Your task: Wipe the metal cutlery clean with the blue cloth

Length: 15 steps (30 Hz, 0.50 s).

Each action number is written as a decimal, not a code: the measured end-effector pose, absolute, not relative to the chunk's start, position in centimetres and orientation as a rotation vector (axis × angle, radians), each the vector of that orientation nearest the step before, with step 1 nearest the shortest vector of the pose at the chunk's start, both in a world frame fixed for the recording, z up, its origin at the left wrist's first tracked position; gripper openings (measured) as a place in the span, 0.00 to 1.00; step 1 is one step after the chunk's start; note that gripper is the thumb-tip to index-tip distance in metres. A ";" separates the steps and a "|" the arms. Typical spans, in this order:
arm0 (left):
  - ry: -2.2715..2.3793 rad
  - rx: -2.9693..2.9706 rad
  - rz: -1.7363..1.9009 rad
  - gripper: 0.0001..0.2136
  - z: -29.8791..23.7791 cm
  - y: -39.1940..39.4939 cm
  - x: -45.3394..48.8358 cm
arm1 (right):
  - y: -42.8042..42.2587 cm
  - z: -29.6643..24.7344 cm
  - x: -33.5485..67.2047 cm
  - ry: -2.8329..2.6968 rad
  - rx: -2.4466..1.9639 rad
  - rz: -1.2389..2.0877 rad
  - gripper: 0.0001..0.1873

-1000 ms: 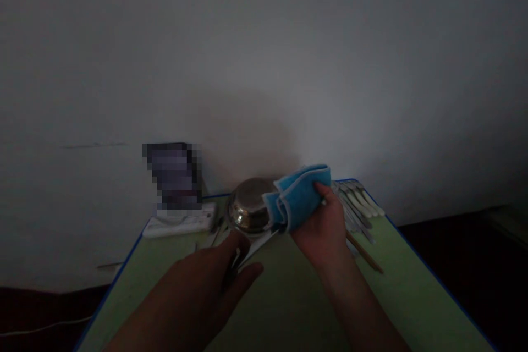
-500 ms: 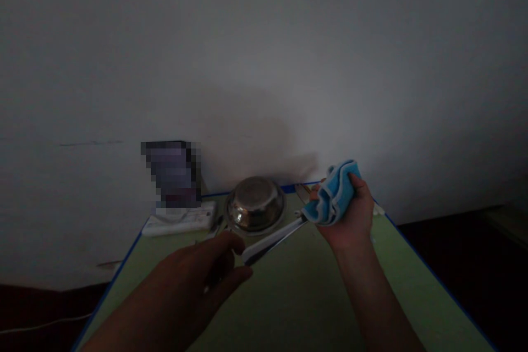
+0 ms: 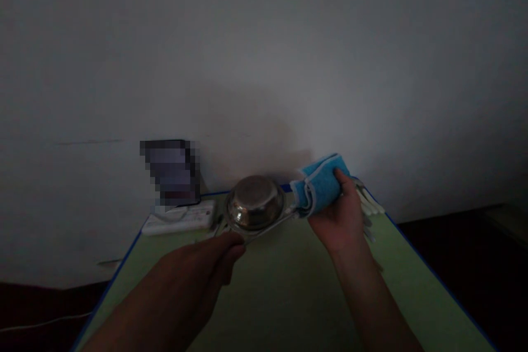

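Note:
My left hand (image 3: 206, 261) is closed on the near end of a slim, light-coloured utensil (image 3: 269, 228). That utensil slants up to the right, and its far end goes into a folded blue cloth (image 3: 324, 187) with pale edging. Its exact kind cannot be made out, as the cloth and my fingers cover both ends. My right hand (image 3: 342, 217) grips the cloth from below and the right, thumb on top. Just behind the utensil, an upturned shiny metal bowl (image 3: 256, 203) rests on the green table (image 3: 284, 302).
Several utensils with pale handles (image 3: 370, 202) lie at the table's right rear, partly behind my right hand. More cutlery (image 3: 220, 226) shows left of the bowl. A white box (image 3: 181, 221) and a blurred, propped-up device (image 3: 175, 170) stand at the left rear, against the wall (image 3: 264, 66).
My left hand's fingers have closed on the utensil's near end, which was beside them. My right hand and the cloth have shifted left, uncovering the utensils at the right rear.

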State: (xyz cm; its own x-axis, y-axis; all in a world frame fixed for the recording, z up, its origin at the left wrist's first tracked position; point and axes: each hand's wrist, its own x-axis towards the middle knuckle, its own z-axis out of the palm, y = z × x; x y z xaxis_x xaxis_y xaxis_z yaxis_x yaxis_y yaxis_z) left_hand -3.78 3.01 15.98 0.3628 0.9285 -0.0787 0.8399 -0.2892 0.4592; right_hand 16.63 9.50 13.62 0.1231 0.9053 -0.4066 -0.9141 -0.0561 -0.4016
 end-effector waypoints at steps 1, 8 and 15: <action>1.533 2.213 0.263 0.16 16.0 3.0 -3.8 | 9.5 13.6 16.6 0.017 -0.674 1.486 0.09; 1.537 2.214 0.254 0.16 15.6 2.9 -4.0 | 9.3 13.8 16.3 -0.027 -0.631 1.498 0.10; 1.514 2.238 0.287 0.17 15.7 2.2 -4.2 | 9.3 13.9 16.3 -0.069 -0.577 1.515 0.11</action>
State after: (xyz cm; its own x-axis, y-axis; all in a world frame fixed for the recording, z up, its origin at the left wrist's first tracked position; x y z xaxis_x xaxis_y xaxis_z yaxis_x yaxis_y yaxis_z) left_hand -4.22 2.19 15.65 0.3852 0.9207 -0.0631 0.8338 -0.3179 0.4514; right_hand 16.33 9.29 13.86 0.0811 0.9482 -0.3072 -0.9165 -0.0502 -0.3969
